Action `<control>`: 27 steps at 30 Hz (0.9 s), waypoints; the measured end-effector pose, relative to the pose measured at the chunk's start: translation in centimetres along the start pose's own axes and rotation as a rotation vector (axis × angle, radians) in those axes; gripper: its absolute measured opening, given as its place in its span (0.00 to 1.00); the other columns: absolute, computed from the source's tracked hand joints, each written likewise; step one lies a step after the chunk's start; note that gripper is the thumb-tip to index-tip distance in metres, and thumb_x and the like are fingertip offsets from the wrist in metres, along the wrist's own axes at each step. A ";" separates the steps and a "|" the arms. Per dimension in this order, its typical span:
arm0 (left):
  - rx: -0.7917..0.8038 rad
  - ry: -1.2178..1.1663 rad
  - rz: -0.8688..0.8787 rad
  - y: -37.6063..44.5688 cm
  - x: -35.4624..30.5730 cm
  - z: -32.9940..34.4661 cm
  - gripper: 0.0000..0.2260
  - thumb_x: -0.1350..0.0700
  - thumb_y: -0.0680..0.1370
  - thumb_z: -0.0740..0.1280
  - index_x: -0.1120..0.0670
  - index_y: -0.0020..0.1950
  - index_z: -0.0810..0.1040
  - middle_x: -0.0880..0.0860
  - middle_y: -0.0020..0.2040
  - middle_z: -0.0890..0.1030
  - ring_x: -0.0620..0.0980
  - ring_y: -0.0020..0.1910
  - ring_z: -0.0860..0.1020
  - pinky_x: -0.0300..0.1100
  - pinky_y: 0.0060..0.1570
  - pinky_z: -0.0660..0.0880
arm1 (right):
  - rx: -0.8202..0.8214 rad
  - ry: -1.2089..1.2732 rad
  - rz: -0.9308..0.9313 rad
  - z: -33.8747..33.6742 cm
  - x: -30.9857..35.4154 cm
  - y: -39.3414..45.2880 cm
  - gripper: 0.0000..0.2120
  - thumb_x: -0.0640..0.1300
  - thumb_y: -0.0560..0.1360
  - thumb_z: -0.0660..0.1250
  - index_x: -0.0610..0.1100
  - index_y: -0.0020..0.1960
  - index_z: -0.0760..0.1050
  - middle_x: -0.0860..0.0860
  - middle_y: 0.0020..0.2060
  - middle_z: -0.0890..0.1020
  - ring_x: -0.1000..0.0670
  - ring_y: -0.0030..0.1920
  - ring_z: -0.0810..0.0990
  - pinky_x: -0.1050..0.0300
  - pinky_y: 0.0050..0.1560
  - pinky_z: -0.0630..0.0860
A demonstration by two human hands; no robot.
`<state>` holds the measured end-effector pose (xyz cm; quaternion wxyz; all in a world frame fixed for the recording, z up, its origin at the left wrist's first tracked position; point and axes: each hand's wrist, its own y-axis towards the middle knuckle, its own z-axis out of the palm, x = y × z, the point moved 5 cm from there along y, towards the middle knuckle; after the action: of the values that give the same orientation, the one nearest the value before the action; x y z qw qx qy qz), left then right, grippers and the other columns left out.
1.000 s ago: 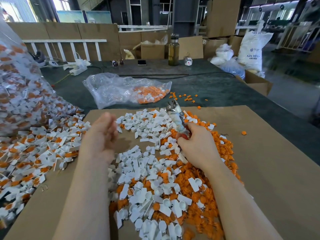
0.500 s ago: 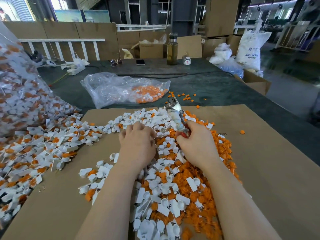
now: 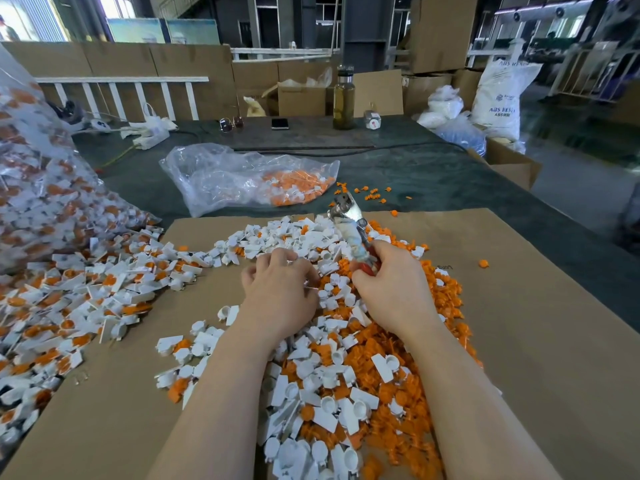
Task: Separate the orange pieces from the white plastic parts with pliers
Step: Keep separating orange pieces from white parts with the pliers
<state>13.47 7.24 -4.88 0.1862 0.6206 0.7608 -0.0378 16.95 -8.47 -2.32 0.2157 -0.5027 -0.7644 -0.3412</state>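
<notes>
Right hand (image 3: 391, 289) grips pliers (image 3: 349, 223); handles hidden, left hand (image 3: 280, 289) fingertips buried.

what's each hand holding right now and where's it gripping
Right hand holds the pliers by the red handles. Left hand rests curled on the white parts; any grip there cannot be told.

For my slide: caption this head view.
Right hand holds pliers; left hand rests on white parts.

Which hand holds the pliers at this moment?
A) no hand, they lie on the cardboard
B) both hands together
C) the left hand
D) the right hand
D: the right hand grips the red handles of the pliers, while the left hand rests on the white parts.
</notes>
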 end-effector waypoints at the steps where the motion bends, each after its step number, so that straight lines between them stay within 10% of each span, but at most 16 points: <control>1: 0.003 -0.004 -0.001 0.0 0.0 0.0 0.10 0.51 0.78 0.65 0.40 0.57 0.78 0.48 0.70 0.67 0.52 0.71 0.60 0.53 0.70 0.52 | -0.001 -0.002 -0.001 0.0 0.0 0.0 0.07 0.45 0.76 0.65 0.52 0.40 0.71 0.56 0.31 0.76 0.54 0.31 0.75 0.60 0.29 0.66; 9: 0.011 -0.022 -0.046 0.1 0.2 -0.1 0.06 0.49 0.77 0.70 0.40 0.52 0.81 0.46 0.68 0.69 0.52 0.70 0.61 0.51 0.67 0.53 | -0.002 0.019 0.002 0.0 0.0 0.0 0.09 0.44 0.75 0.65 0.50 0.37 0.69 0.54 0.30 0.75 0.52 0.30 0.74 0.58 0.29 0.65; 15: -0.078 -0.169 -0.052 0.0 0.1 -1.3 0.08 0.53 0.78 0.70 0.40 0.43 0.78 0.39 0.48 0.71 0.44 0.55 0.67 0.45 0.59 0.54 | 0.016 0.062 0.018 0.1 -0.1 0.1 0.12 0.44 0.76 0.65 0.52 0.36 0.68 0.54 0.31 0.74 0.54 0.30 0.73 0.61 0.29 0.64; 18: -0.046 -0.389 -0.049 -0.2 -0.1 -1.5 0.07 0.53 0.79 0.69 0.41 0.44 0.79 0.39 0.40 0.77 0.44 0.45 0.77 0.43 0.54 0.71 | 0.013 0.080 0.009 0.1 -0.2 0.1 0.13 0.45 0.76 0.66 0.53 0.35 0.67 0.56 0.30 0.73 0.56 0.30 0.71 0.63 0.29 0.63; 21: -0.037 -0.599 -0.044 -0.4 -0.5 -1.9 0.07 0.54 0.79 0.69 0.42 0.43 0.80 0.44 0.37 0.83 0.41 0.39 0.81 0.35 0.39 0.76 | 0.027 0.099 -0.011 0.4 0.0 0.1 0.08 0.47 0.76 0.67 0.51 0.39 0.72 0.57 0.32 0.75 0.56 0.32 0.74 0.62 0.32 0.66; 27: -0.032 -0.683 -0.061 -0.4 -0.8 -2.0 0.09 0.54 0.78 0.70 0.42 0.40 0.81 0.38 0.37 0.83 0.37 0.37 0.80 0.37 0.39 0.73 | 0.016 0.073 -0.036 0.4 0.2 0.1 0.05 0.48 0.76 0.67 0.48 0.50 0.78 0.57 0.38 0.78 0.56 0.38 0.76 0.62 0.34 0.68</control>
<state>12.74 6.96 -2.81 0.4387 0.5459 0.6734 -0.2368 16.95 -8.08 -2.41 0.2415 -0.4742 -0.7676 -0.3572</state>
